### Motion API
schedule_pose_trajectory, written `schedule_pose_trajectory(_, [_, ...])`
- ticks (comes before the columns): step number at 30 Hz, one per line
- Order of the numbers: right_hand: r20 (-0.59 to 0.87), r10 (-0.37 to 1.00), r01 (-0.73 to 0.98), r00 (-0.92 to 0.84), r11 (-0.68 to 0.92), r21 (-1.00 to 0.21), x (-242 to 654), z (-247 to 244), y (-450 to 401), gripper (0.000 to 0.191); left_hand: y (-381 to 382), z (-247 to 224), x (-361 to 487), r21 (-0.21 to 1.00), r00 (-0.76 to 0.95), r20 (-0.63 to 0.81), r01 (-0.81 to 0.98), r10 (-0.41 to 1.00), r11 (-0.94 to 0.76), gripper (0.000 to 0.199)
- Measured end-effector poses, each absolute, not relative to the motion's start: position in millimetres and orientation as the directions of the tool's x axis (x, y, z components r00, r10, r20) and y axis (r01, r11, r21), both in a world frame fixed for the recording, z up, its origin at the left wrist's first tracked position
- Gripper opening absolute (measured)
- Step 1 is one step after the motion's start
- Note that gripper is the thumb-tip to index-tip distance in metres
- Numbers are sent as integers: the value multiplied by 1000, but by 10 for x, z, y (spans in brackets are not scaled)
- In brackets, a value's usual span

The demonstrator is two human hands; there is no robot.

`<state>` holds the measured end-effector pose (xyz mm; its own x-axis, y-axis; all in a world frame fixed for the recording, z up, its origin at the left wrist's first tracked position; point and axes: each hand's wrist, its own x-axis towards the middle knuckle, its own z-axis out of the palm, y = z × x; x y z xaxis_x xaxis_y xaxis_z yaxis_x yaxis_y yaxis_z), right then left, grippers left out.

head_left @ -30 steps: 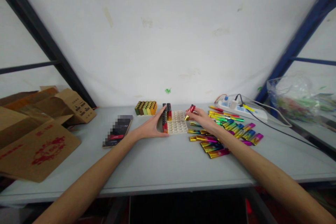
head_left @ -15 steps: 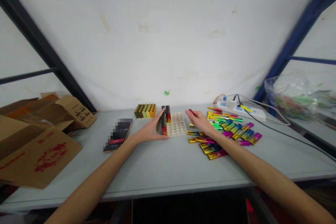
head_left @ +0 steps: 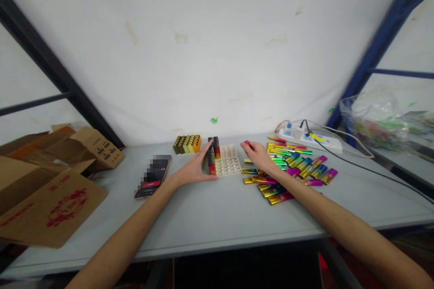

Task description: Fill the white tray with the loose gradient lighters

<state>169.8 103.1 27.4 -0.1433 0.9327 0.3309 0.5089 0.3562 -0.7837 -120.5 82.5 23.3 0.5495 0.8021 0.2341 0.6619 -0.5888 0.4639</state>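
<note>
My left hand [head_left: 195,169] spans the left end of a white tray [head_left: 232,167] with round holes, thumb at the front and fingers at the back, gripping it. Black-topped red tubes [head_left: 211,160] stand upright in the tray's left part, one full row and a shorter row beside it. My right hand [head_left: 259,156] is closed in a pinch just right of the tray, above the table. Between its fingers is a red tube with a dark end [head_left: 249,144], mostly hidden. Shiny gold, purple and blue pieces [head_left: 271,189] lie under and around my right forearm.
Behind my left hand stands a block of green and yellow tubes [head_left: 187,144]. A phone-like dark box [head_left: 154,176], partly pixelated, lies left. Open cardboard boxes [head_left: 74,203] fill the far left. A power strip [head_left: 315,140] with cables and a plastic bag [head_left: 376,117] are right.
My right hand has shifted very slightly to the right with the red tube in its fingers. My left hand stays at the tray. The camera view has tilted a little.
</note>
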Motion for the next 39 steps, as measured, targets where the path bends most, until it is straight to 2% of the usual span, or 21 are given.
schedule_pose_trajectory(5, [344,895,399,-284,437,-806,1701,240,1002,38,836,219,-1215,433,550,235,679,802,-593,133])
schedule_pose_trajectory(9, [506,767,381,-394,638,-669,1669,240,970,35,841,208,-1216,447,549,234,672,803,-590,132])
schedule_pose_trajectory(12, [574,709,409,-409,705,-580,1627,259,935,34,848,196,-1218,462,551,237,661,800,-592,133])
schedule_pose_trajectory(20, [507,750,404,-425,658,-635,1512,314,893,26,852,165,-1228,476,557,258,638,790,-605,132])
schedule_pose_trajectory(28, [471,693,427,-547,714,-555,1424,292,976,23,850,176,-1208,498,555,268,620,788,-606,131])
schedule_pose_trajectory(33, [482,609,427,-631,790,-439,1317,367,1010,20,856,164,-1210,507,554,262,618,790,-601,133])
schedule_pose_trajectory(39, [430,596,474,-678,802,-364,1235,498,1108,18,861,162,-1214,494,569,274,608,776,-621,132])
